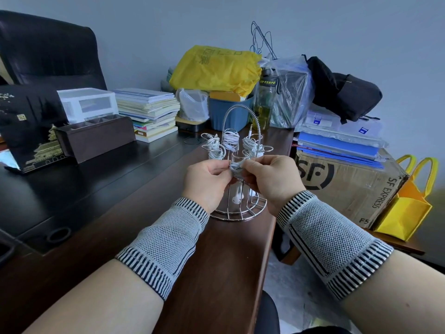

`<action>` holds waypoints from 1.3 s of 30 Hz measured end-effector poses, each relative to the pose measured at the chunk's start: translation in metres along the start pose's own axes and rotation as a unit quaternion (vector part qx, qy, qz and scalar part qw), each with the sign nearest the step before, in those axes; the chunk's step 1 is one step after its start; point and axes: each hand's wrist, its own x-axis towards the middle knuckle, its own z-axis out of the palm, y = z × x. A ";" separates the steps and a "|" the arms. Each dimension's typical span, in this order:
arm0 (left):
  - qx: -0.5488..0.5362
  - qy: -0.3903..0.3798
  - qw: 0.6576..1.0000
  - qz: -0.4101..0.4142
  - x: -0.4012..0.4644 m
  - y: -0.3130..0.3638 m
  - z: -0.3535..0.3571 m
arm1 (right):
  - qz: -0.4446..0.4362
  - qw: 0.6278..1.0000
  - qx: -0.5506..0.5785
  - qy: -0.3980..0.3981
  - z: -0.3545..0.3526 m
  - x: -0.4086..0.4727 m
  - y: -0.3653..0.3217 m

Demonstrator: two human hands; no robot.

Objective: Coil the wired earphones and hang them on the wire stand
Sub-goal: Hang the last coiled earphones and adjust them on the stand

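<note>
A dark wooden desk (101, 201) stands against a pale grey wall, its far edge crowded with clutter. Above the desk's near-right part, a coiled bundle of white wired earphones (236, 170) is held between both hands, directly in front of the wire stand (237, 165). The left hand (206, 183) pinches the left side of the coil with curled fingers; the right hand (273, 180) pinches the right side likewise. One earbud (236, 198) hangs below the coil, near the stand's round base. Three further coiled earphone sets (231, 138) hang on the stand's upper loops. Both wrists wear grey knitted wrist bands (166, 244). Beyond the stand are a blue tub (227, 112), a drink bottle (266, 102) and a yellow plastic bag (216, 68). Stacked books (149, 112) lie far left; a cardboard box (349, 186) sits right.
</note>
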 end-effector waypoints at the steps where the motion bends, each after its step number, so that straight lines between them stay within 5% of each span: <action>1: -0.002 0.000 1.000 0.003 -0.001 0.001 0.000 | -0.008 1.000 -0.018 0.008 0.001 0.001 0.001; 10: 0.019 -0.007 1.000 0.011 -0.001 0.001 0.002 | -0.096 0.981 -0.141 0.090 0.003 -0.002 0.008; 15: 0.028 -0.004 0.999 0.018 -0.001 0.000 0.000 | -0.099 0.977 -0.181 0.053 0.001 0.002 0.002; 28: 0.118 0.036 0.990 0.061 -0.011 0.001 0.003 | 0.068 0.997 -0.048 0.008 -0.002 0.001 -0.012; 39: 0.055 0.019 0.997 0.047 -0.014 0.001 0.002 | -0.031 0.980 -0.188 0.059 0.008 0.003 -0.005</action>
